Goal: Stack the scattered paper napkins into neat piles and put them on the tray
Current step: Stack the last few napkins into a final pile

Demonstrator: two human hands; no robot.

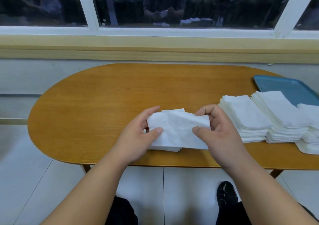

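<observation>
White paper makes up the napkin, slightly crumpled, that is held level over the near middle of the oval wooden surface. Its left edge is pinched by the left grip, with the thumb on top and the fingers curled beneath. Its right edge is grasped by the right grip, with the thumb pressed on the upper face and the fingertips folded over the far corner. Under the held napkin a low pile of napkins lies on the surface, its near edges showing just below the sheet; whether the sheet touches it cannot be told.

To the right, three taller stacks are set side by side, close against one another. The first stack rests on the surface just beside the right grip. The second stack hides the near-left part of a blue tray placed at the far right of the surface; how much of this stack is carried by the tray cannot be told. The third stack is cut off at the right edge of the view.

Behind the surface a pale wooden sill and a white-framed window with dark glass are seen. Below, a black shoe is planted on the tiled floor.
</observation>
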